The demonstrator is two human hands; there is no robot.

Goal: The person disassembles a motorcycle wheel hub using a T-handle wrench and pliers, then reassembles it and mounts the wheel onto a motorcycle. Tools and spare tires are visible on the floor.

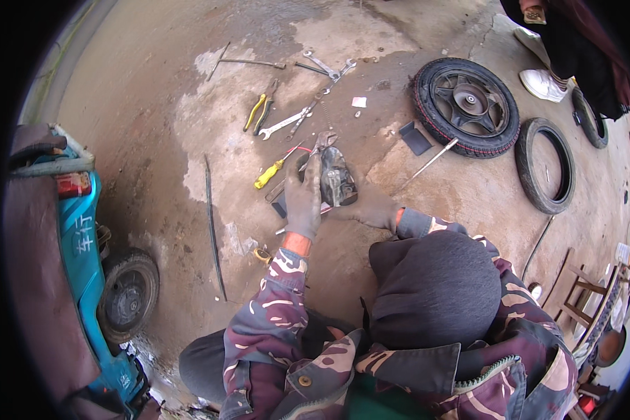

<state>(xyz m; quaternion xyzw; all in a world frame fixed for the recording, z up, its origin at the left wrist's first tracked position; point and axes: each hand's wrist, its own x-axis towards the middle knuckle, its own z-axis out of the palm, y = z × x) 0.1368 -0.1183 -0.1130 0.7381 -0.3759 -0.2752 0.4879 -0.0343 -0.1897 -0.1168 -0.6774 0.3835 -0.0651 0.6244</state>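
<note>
Both my hands wear greyish gloves with orange cuffs and meet over the floor, low in front of me. Between them is a dark, greasy metal part (338, 178), rounded, with its kind unclear. My left hand (304, 199) closes against its left side. From the right, my right hand (371, 210) grips its lower end, the fingers partly hidden behind it. A grey metal tool head (323, 141) shows just above my left fingertips; whether I hold it is unclear. Just left lies a yellow-handled screwdriver (269, 174). A dark flat piece (280, 205) shows beside my left hand.
Beyond my hands lie yellow-and-black pliers (261, 112), several wrenches (287, 124) and a T-shaped bar (248, 63). A wheel with tyre (467, 106), a loose tyre (545, 166) and a standing person's white shoe (542, 85) are right. A teal vehicle (80, 259) stands left.
</note>
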